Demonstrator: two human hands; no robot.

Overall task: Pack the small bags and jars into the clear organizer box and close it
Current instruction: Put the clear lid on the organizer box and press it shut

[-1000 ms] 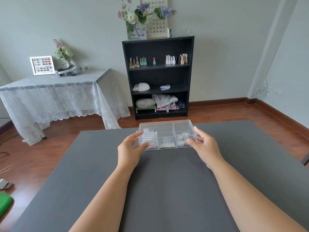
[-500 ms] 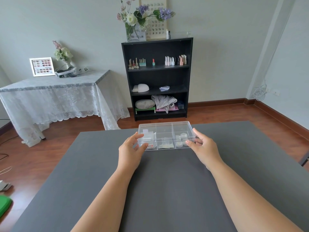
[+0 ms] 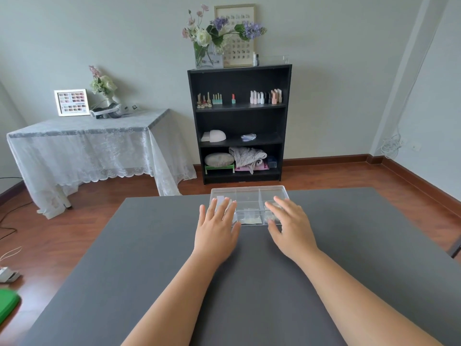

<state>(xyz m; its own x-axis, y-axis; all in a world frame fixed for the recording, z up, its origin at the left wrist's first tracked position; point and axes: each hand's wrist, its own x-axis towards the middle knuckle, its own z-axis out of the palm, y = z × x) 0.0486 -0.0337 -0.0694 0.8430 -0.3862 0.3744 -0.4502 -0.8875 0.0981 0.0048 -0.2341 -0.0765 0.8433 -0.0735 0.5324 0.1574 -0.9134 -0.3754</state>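
Observation:
The clear organizer box (image 3: 249, 196) lies at the far edge of the grey table (image 3: 249, 283), its lid down. Through the plastic I make out small white bags (image 3: 249, 219) in the middle compartment and pale jars, partly hidden, on the right. My left hand (image 3: 217, 228) is flat with fingers spread, its fingertips over the box's left end. My right hand (image 3: 290, 226) is flat too, its fingers over the right end. Neither hand grips anything. Whether the palms touch the lid I cannot tell.
Beyond the table stands a black shelf unit (image 3: 240, 121) with nail polish bottles, a lamp and cloths. A side table with a lace cloth (image 3: 82, 146) is at the left. A green object (image 3: 7, 304) lies on the wooden floor at the lower left.
Both hands let go of the box's ends and moved up over its lid, fingers now spread flat. The box sits slightly farther away on the table.

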